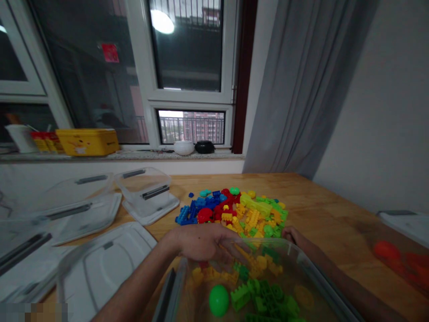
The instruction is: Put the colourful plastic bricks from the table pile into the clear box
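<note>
Broadly, the wooden tabletop (321, 210) fills the scene, with empty clear boxes and white lids (110, 264) from nine to eleven o'clock. At six o'clock sits the clear plastic bin (301, 264), tipped toward the heap, its long axis running from six toward twelve — green and yellow bricks and a green ball (218, 300) lie inside. The left hand (201, 241) lies over the bin's far rim, its grip closed on the edge with fingers curled inside; the right hand (291, 233) clasps the far corner at one o'clock, mostly hidden. Just beyond both hands, at twelve o'clock, lies the brick pile (234, 212) — blue, red, yellow, green — nearer the left hand.
</note>
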A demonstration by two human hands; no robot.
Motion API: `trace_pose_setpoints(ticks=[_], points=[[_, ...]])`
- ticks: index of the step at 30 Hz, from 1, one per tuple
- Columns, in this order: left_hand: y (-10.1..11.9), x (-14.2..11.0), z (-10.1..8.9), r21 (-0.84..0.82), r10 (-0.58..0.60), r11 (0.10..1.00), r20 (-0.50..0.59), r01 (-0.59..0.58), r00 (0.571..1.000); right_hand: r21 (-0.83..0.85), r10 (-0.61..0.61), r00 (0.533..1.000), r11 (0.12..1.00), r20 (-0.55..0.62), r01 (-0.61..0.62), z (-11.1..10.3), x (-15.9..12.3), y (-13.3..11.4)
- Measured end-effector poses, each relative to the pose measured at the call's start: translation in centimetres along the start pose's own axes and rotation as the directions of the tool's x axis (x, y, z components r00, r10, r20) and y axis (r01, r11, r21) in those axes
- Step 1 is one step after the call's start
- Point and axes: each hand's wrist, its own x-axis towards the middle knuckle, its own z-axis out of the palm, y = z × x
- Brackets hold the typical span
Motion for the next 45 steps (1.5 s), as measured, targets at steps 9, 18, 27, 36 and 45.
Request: trace_pose_setpoints(ticks=[9,18,27,36,45], points=[[0.1,-0.2,-0.1,0.017,0.008,1.0,0.002,-0.008,1.0,-0.272,0.144,0.976,0.958,0.163,-0.096,-0.3,0.1,-1.1],[0.1,-0.1,0.0,-0.002,-0.013,1.0,-0.015,0.013,1.0,-0.324,0.137,0.973,0.944,0.187,-0.071,0.1,0.4,-0.5],[0.4,-0.3,0.1,0.001,-0.034,0.999,-0.027,0.034,0.999,-0.19,0.086,0.986,0.98,0.143,-0.058,0.4,0.4,0.9],[0.2,-0.2,0.1,0.01,-0.005,1.0,-0.042,0.006,0.999,0.242,0.002,0.953,0.968,-0.303,0.074,-0.2,0.5,-0.6],[0.5,-0.4,-0.1,0.041,-0.009,0.999,-0.028,0.01,1.0,0.759,0.269,0.961,0.614,0.057,-0.217,-2.5,-2.2,-5.8]])
